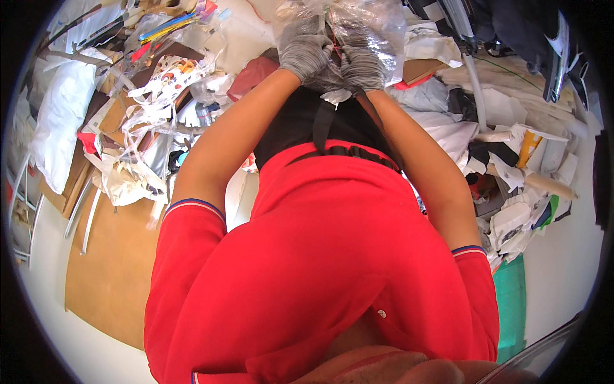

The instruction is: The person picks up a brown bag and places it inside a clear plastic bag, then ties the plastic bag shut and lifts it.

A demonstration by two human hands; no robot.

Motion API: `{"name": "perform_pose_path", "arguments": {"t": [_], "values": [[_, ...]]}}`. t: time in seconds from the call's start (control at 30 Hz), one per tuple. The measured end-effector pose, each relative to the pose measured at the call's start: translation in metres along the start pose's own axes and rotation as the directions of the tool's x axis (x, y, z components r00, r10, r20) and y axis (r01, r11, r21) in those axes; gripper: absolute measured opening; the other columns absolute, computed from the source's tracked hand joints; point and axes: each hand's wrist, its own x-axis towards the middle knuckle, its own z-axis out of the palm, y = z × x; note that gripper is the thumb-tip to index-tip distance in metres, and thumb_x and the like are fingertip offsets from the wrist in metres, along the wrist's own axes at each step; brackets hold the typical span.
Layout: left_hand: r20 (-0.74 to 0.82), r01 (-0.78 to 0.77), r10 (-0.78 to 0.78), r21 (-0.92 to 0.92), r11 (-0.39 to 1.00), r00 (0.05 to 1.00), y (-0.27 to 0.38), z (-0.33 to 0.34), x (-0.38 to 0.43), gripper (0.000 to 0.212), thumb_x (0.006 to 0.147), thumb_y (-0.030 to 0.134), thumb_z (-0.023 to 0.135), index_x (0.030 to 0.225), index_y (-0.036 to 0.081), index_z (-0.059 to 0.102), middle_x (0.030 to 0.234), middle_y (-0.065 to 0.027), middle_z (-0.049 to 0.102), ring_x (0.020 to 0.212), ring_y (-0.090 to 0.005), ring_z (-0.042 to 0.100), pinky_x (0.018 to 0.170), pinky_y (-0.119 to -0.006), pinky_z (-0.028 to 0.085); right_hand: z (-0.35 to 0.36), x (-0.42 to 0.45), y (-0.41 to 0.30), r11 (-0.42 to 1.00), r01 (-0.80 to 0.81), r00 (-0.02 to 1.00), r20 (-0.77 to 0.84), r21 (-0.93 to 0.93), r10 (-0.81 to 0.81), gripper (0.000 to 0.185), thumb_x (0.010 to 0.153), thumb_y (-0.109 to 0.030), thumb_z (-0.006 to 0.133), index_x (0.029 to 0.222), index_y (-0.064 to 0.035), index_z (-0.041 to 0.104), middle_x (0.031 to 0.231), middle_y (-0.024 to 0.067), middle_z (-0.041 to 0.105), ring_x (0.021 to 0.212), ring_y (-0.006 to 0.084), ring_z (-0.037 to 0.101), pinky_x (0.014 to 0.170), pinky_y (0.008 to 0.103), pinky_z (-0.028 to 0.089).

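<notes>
A clear plastic bag (pixel 371 29) with dark contents lies at the top centre, in front of my waist. My left hand (pixel 307 56), in a grey knitted glove, pinches a thin red string (pixel 337 48) at the bag's near side. On the right of the string, my right hand (pixel 363 68), gloved the same way, has its fingers closed on the string or the plastic around it; which one is hard to tell. Dark contents show between the two hands. A black strap (pixel 324 125) hangs from my waist buckle just below them.
Mixed waste lies on both sides: a white plastic sack (pixel 64 120), a patterned plastic bag (pixel 170 79) and cardboard at left; crumpled paper, a cardboard tube (pixel 551 186) and grey cloth at right. A brown board (pixel 112 269) stands lower left, a green panel (pixel 511 307) lower right.
</notes>
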Motion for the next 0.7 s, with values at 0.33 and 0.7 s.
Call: {"name": "perform_pose_path", "arguments": {"t": [0.33, 0.7], "values": [[-0.023, -0.054, 0.055, 0.044, 0.998, 0.998, -0.01, -0.002, 0.003, 0.023, 0.077, 0.033, 0.057, 0.089, 0.015, 0.067, 0.093, -0.0136, 0.061, 0.095, -0.0283, 0.054, 0.088, -0.038, 0.038, 0.028, 0.015, -0.018, 0.874, -0.258, 0.965, 0.07, 0.411, 0.252, 0.03, 0.075, -0.031, 0.056, 0.096, -0.0124, 0.065, 0.087, 0.0161, 0.063, 0.08, 0.0301, 0.061, 0.075, 0.0357, 0.047], [0.091, -0.101, 0.101, -0.002, 0.995, 0.991, -0.018, -0.002, 0.018, 0.023, 0.075, 0.034, 0.058, 0.084, 0.015, 0.069, 0.089, -0.0128, 0.062, 0.089, -0.028, 0.055, 0.084, -0.037, 0.04, 0.079, 0.071, 0.017, 0.964, -0.11, 0.97, 0.237, 0.24, 0.052, 0.046, 0.075, -0.03, 0.057, 0.115, -0.008, 0.053, 0.112, 0.0127, 0.056, 0.095, 0.0228, 0.053, 0.085, 0.0309, 0.04]]}}
